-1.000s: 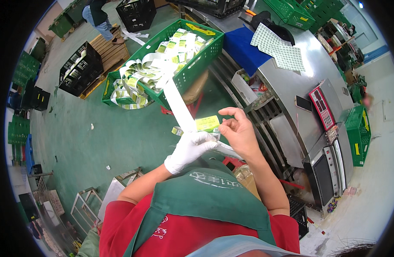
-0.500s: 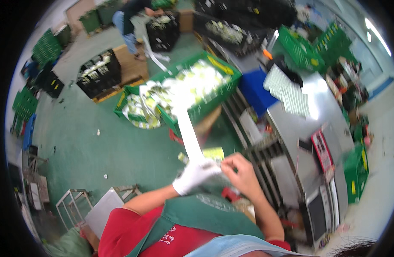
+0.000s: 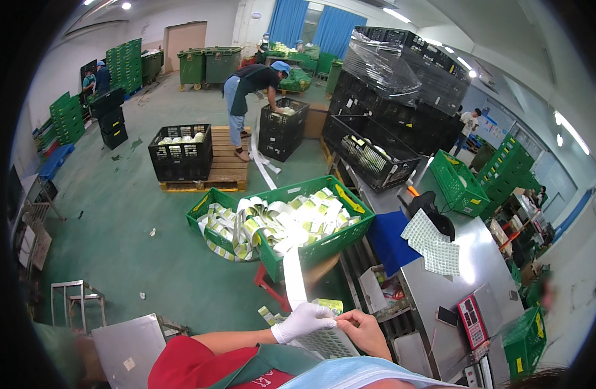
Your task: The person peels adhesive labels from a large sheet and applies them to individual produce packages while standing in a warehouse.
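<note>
Peeling a label from the backing strip

The gloved left hand [image 3: 302, 321] pinched the white strip [image 3: 293, 275]; the bare right hand [image 3: 365, 329] gripped a yellow-green label [image 3: 328, 305] near the green crate [image 3: 311, 249].

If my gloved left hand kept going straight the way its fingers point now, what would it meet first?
The left hand points rightward, so it would likely first meet the yellow-green label and then the right hand close beside it; depth is unclear.

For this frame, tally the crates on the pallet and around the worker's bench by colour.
Green crates near the bench: 2, the label-filled green crate and the tilted green crate.
Black crates on or beside the wooden pallet: 2, the left black crate and the right black crate.
Total: 4
</note>
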{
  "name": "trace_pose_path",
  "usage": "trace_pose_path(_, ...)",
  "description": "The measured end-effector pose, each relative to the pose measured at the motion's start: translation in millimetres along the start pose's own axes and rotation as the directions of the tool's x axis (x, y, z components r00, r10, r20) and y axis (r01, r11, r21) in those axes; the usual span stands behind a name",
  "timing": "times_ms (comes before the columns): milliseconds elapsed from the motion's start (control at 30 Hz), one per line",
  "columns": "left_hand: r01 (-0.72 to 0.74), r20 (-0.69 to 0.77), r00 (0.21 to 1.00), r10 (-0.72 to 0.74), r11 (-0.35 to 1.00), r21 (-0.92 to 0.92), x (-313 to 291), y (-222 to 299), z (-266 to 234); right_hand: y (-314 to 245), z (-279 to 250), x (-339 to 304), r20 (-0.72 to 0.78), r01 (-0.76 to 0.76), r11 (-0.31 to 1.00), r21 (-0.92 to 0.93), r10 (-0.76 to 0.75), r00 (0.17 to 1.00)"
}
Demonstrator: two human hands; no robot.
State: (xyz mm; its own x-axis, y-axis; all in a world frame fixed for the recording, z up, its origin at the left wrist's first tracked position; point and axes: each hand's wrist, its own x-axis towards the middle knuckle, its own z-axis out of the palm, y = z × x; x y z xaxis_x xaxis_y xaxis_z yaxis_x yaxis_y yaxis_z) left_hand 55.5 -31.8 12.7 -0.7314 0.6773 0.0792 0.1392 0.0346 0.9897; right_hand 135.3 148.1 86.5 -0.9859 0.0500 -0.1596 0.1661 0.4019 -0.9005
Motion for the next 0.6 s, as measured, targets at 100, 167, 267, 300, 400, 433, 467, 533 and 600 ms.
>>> trace_pose_path(100, -0.011, 0.012, 1.000, 0.010, 0.999, 0.045, -0.5, -0.6, -0.8, 0.8, -0.1, 2.0, 0.009, -0.064, 0.998, 0.010, 0.064, 0.998)
trace_pose_path(167, -0.036, -0.006, 0.999, 0.037, 0.988, 0.151, -1.9, -0.6, -0.5, 6.5, 1.0, 3.4, 0.031, -0.052, 0.997, -0.051, 0.053, 0.998)
trace_pose_path(267, -0.076, -0.001, 0.997, 0.080, 0.945, 0.318, -2.4, 8.0, -0.9, -4.9, 4.8, 0.0, -0.013, -0.081, 0.968, -0.236, 0.081, 0.997)
trace_pose_path(300, -0.117, 0.010, 0.993, 0.122, 0.928, 0.354, 0.6, 7.0, 0.9, -6.4, 4.9, -1.2, -0.046, -0.096, 0.954, -0.284, 0.086, 0.995)
trace_pose_path(400, -0.179, 0.023, 0.982, 0.185, 0.898, 0.403, 5.8, 4.3, 5.9, -4.4, 5.3, -6.7, -0.124, -0.082, 0.926, -0.369, 0.038, 0.992)
trace_pose_path(433, -0.160, 0.019, 0.986, 0.165, 0.910, 0.383, 7.8, 4.3, 6.9, 0.5, 5.1, -5.1, -0.144, -0.044, 0.917, -0.396, -0.014, 0.990)
trace_pose_path(467, -0.134, 0.013, 0.990, 0.139, 0.921, 0.365, 6.8, 4.9, 8.2, 5.4, 6.5, -4.7, -0.157, -0.008, 0.907, -0.422, -0.065, 0.985)
trace_pose_path(533, -0.035, 0.012, 0.999, 0.033, 0.965, 0.261, 7.0, 9.2, 11.0, 12.7, 8.7, -2.5, -0.231, 0.072, 0.869, -0.489, -0.208, 0.950)
trace_pose_path(600, 0.032, -0.021, 0.999, -0.030, 0.987, 0.155, 6.3, 6.8, 12.8, 18.6, 8.0, 1.4, -0.289, 0.138, 0.842, -0.521, -0.327, 0.900)
